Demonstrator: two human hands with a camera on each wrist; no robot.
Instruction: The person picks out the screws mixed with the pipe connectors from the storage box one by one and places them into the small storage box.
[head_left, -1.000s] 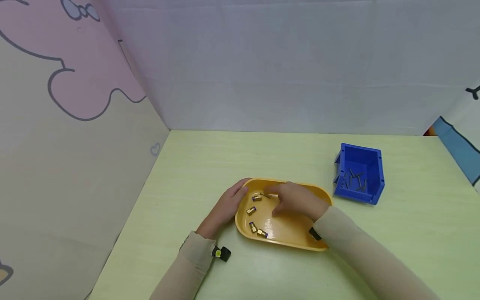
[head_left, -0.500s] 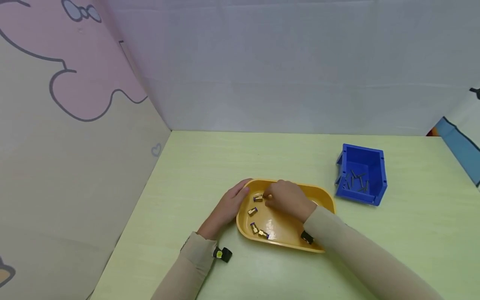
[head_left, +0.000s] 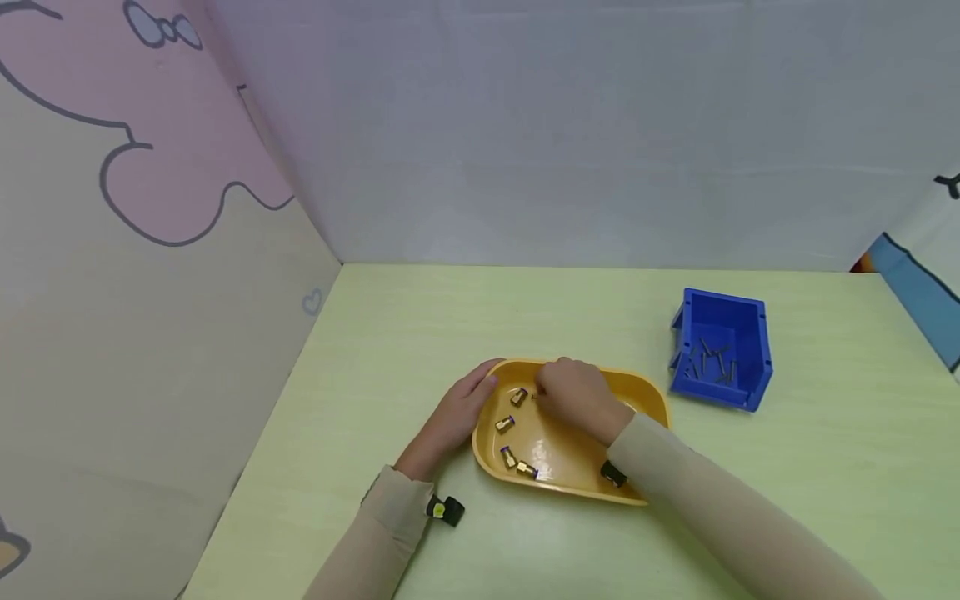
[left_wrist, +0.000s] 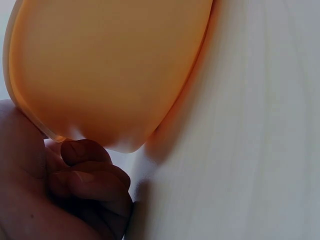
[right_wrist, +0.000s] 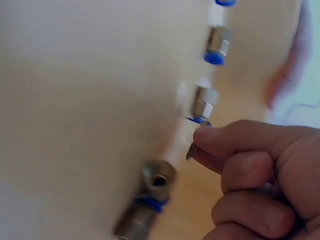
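A yellow tray [head_left: 645, 392] lies on the pale green table and holds several brass fittings with blue rings [head_left: 504, 424]. My left hand [head_left: 468, 398] grips the tray's left end, its fingers [left_wrist: 92, 175] curled under the orange wall [left_wrist: 110, 70]. My right hand [head_left: 542, 393] is inside the tray by the far-left fitting [head_left: 519, 397]. Its thumb and forefinger pinch a small dark screw [right_wrist: 191, 150], whose tip sticks out beside a fitting [right_wrist: 204, 102].
A blue bin [head_left: 750, 310] with several dark screws [head_left: 712, 357] stands to the right of the tray. Printed panels wall in the table at the left and back. Bare green tabletop [head_left: 450, 317] lies behind and in front of the tray.
My right hand has shifted a little left in the tray and its fingers have curled in from a stretched reach onto the screw. The far-left fitting has turned slightly. The left hand has stayed put.
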